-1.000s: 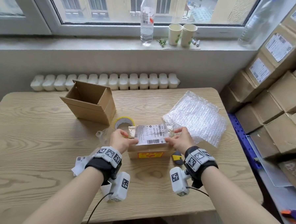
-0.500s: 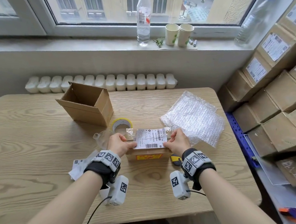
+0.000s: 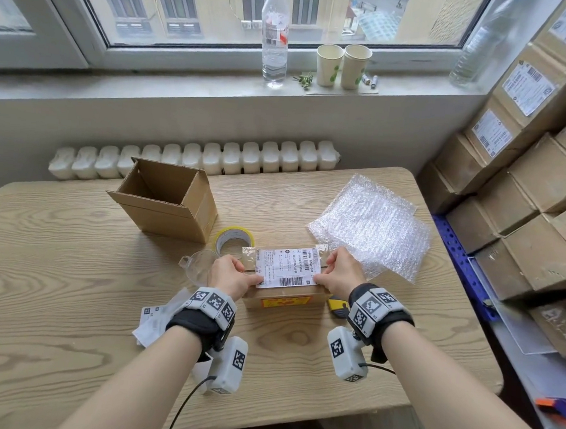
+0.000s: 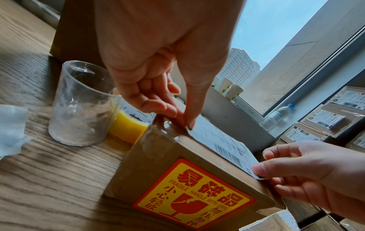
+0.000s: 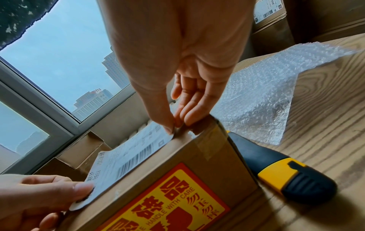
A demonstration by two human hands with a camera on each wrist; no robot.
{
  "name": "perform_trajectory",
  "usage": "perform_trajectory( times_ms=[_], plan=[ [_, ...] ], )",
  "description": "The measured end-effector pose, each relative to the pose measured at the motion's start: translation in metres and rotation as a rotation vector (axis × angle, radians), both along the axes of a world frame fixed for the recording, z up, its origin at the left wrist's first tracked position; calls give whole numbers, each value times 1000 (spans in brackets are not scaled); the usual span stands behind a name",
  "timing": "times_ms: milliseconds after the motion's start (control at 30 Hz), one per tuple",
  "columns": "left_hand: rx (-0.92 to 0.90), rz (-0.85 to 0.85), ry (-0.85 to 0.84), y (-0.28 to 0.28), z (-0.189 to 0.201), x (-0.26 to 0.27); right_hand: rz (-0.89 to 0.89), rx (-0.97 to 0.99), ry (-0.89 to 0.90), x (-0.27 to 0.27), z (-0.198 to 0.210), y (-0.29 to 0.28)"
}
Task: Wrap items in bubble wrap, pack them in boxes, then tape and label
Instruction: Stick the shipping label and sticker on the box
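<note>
A taped brown box [image 3: 284,298] with a red and yellow fragile sticker [image 4: 194,193] sits near the table's front edge. A white shipping label [image 3: 285,268] lies over its top. My left hand [image 3: 231,277] pinches the label's near left corner [image 5: 85,197] between thumb and finger. My right hand [image 3: 339,276] pinches the label's near right corner [image 4: 256,175]. The label [image 5: 136,150] hovers just above the box top, and its near edge reaches the box's front edge.
An open empty box [image 3: 164,198] stands at the back left. Yellow tape [image 3: 232,239] and a clear cup [image 4: 82,104] lie left of the box; a yellow and black cutter [image 5: 280,168] and bubble wrap [image 3: 373,225] lie to the right. Labelled boxes [image 3: 533,162] are stacked at far right.
Both hands have lowered the label closer to the box top and shifted slightly toward me. The head view has drifted a little.
</note>
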State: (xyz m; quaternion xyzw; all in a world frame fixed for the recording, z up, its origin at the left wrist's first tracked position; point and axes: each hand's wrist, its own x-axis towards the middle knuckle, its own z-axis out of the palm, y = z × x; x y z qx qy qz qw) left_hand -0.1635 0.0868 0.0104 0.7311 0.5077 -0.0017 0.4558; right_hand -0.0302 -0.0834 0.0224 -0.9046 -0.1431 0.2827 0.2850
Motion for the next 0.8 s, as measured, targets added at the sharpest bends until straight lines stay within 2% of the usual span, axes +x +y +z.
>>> perform_trajectory(
  times_ms=[100, 200, 267, 333, 433, 500, 600, 667, 800],
  plan=[
    [37, -32, 42, -1, 3, 1, 23, -47, -13, 1, 2, -1],
    [172, -119, 123, -3, 10, 0, 48, -125, -69, 3, 3, -7],
    [255, -169, 145, -3, 15, -4, 61, -101, -136, 1, 3, -13],
    [348, -223, 69, -5, 15, -9, 99, -14, -247, -5, 3, -16],
    [729, -447, -195, -13, 3, -18, 283, 86, -557, -19, -4, -7],
    [922, -617, -291, -22, -8, -18, 420, 138, -697, -28, -13, 5],
    [985, -805, -149, -31, -20, -11, 544, 78, -757, -38, -27, 21],
    [937, -822, -1, -33, -25, -7, 584, -7, -696, -42, -31, 28],
    [863, -838, 153, -34, -35, -1, 671, -128, -554, -43, -42, 29]
  ],
)
